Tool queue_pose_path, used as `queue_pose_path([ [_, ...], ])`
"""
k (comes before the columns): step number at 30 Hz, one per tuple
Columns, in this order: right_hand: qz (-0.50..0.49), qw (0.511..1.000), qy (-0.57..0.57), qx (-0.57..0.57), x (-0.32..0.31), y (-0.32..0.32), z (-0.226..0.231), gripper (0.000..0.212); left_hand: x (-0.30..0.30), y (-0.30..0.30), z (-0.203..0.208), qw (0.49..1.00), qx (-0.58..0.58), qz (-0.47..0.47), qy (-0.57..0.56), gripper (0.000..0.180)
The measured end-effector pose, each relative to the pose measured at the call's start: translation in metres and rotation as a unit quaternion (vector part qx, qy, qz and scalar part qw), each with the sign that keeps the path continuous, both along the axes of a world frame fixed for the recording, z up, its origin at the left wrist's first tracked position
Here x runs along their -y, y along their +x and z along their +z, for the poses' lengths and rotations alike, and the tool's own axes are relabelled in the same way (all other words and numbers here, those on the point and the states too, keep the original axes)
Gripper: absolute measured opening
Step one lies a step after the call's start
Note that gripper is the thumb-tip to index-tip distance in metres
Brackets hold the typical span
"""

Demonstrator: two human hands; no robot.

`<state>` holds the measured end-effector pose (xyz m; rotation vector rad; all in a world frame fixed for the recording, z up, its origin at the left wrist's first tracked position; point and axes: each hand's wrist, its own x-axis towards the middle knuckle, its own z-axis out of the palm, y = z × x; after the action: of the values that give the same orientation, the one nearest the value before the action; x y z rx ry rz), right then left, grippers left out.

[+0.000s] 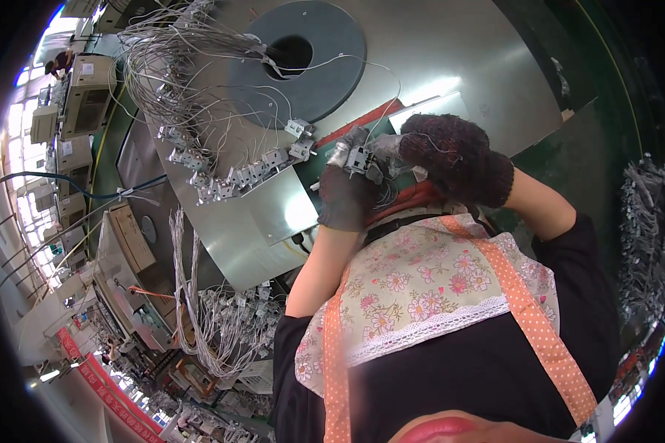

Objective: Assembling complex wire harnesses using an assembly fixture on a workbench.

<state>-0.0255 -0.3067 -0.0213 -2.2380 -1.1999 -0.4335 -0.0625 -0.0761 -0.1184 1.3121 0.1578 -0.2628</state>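
Note:
In my left hand (347,188), in a dark glove with pale-wrapped fingertips, is a small metal thermostat (358,159), a boxy part with a thin wire. The fingers are closed around it. Close on its right, my right hand (454,159) wears a dark knitted glove, its fingers curled together towards the thermostat. What those fingers pinch is hidden. A thin wire lies across the back of that glove. Loops of thin wire (386,196) hang just below the thermostat, between my hands. Both hands are over the near edge of the metal worktable (488,81).
A grey disc (338,81) with a central hole lies on the table, wires running into it. Several similar thermostats (255,176) line the left side, joined to a tangle of wires (174,63). More wired parts (229,325) hang at lower left. A metal box (277,203) stands beside my left hand.

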Motion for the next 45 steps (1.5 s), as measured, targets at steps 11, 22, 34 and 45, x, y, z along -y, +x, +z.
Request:
queue_pose_path([
  [11, -0.008, 0.998, -0.021, 0.060, -0.020, 0.009, 0.016, 0.053, 0.000, -0.003, 0.001, 0.981, 0.053, 0.014, 0.188, 0.051],
  [22, 0.102, 0.993, 0.055, -0.031, -0.028, 0.024, 0.022, 0.054, -0.004, 0.004, 0.044, 0.813, 0.192, -0.151, 0.528, 0.050],
  [34, 0.007, 0.982, -0.038, -0.184, -0.026, 0.028, 0.020, 0.072, -0.016, 0.000, -0.021, 0.962, -0.104, 0.039, -0.250, 0.046],
  [45, -0.009, 0.997, -0.029, -0.065, -0.028, 0.037, 0.010, 0.059, 0.004, 0.003, -0.017, 0.995, -0.010, 0.019, -0.100, 0.032],
])
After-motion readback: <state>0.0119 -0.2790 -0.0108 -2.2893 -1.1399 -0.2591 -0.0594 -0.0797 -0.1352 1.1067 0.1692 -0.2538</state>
